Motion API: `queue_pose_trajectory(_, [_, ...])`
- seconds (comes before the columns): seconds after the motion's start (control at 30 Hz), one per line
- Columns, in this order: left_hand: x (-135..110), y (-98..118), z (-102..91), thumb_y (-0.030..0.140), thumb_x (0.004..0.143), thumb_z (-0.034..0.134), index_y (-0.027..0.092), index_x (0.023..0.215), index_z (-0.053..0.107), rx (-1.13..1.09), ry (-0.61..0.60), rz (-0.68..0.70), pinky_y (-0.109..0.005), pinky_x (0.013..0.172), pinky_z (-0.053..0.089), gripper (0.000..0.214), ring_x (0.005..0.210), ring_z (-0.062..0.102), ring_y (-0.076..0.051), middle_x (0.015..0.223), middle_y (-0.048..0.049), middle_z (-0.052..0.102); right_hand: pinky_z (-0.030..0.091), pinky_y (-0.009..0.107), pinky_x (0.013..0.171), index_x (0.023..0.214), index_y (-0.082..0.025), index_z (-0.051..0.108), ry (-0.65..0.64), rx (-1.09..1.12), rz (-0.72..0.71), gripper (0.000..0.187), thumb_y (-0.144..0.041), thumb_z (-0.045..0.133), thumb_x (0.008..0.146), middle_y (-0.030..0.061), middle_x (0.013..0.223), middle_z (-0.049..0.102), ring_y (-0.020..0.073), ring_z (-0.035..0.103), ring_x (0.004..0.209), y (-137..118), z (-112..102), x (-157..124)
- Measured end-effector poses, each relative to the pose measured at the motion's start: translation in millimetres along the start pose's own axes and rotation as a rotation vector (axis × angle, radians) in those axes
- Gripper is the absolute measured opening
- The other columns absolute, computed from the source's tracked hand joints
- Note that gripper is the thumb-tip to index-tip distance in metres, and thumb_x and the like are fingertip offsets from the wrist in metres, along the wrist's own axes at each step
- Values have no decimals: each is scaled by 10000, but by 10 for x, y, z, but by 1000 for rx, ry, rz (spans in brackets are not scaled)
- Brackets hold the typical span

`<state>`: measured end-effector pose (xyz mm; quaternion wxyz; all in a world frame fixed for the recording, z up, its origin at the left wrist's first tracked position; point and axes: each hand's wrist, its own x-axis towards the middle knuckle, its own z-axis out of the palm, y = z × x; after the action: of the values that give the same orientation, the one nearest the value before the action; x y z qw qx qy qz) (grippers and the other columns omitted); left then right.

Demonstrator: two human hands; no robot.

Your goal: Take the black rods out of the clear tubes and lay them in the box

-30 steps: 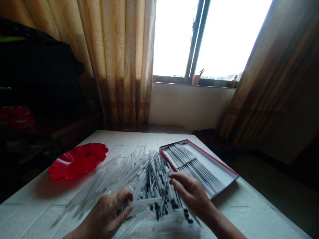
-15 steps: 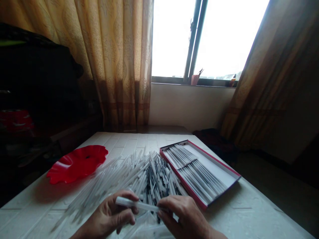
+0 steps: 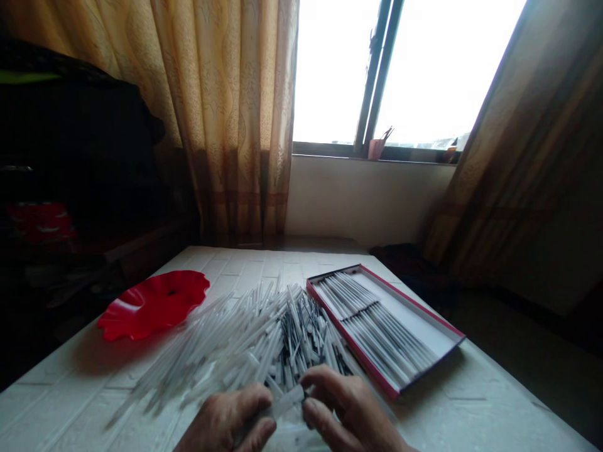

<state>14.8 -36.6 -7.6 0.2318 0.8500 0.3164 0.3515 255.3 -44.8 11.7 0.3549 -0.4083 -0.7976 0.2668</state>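
My left hand is closed around a short, translucent white plastic tube, which looks like a pen barrel. At the tube's right end, the thumb and fingers of my right hand pinch a small dark piece, too blurred to name. Both hands are low at the near side of a heap of clear tubes and thin dark sticks. To the right, a red-rimmed shallow box holds two rows of slim white-and-dark sticks, lying side by side.
A red wavy-edged dish stands at the left of the white brick-patterned table. Beyond the table are yellow curtains, a window and a pink cup with sticks on the sill. Dark furniture lies left.
Both hands have dropped lower, and my left hand has turned over and moved right, covering more of the tube. The view has shifted slightly left.
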Motion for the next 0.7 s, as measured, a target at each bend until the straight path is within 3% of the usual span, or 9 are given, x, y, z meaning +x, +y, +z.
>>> queue_pose_trajectory(0.1, [-9,-125,61,352,997,476,263,958,543,240,10,208,-200,520,405,118,570,638,-126,705,41,669,404,210,473,1084,-147,691,-118,97,90,384,-450,519,923,35,662,710,134,572,512,38,-7,-14])
queue_pose_trajectory(0.27, [-1,-148,94,439,1010,447,263,895,555,508,57,339,-247,468,355,236,503,608,-146,647,25,655,372,185,456,914,-236,734,-228,-53,67,275,-479,607,892,-37,572,618,118,541,499,215,89,-94])
queue_pose_trajectory(0.5, [45,74,-53,326,1027,447,252,809,541,572,-99,223,-260,498,359,249,529,634,-151,651,18,666,363,179,451,655,-171,632,-306,-137,76,315,-295,523,923,6,544,651,112,584,475,-37,-114,22])
queue_pose_trajectory(0.6, [51,123,-69,310,1036,411,244,767,510,475,-182,186,-266,482,335,294,507,629,-145,623,20,649,354,202,463,637,-168,613,-321,-287,-16,262,-247,597,887,12,536,662,130,616,490,-102,-159,57])
queue_pose_trajectory(0.7, [77,199,-118,348,1041,379,244,793,525,316,-296,64,-253,515,348,307,559,636,-150,666,19,658,331,236,470,659,-174,616,-306,-436,-178,229,-256,666,867,9,569,684,136,628,501,-80,-154,53])
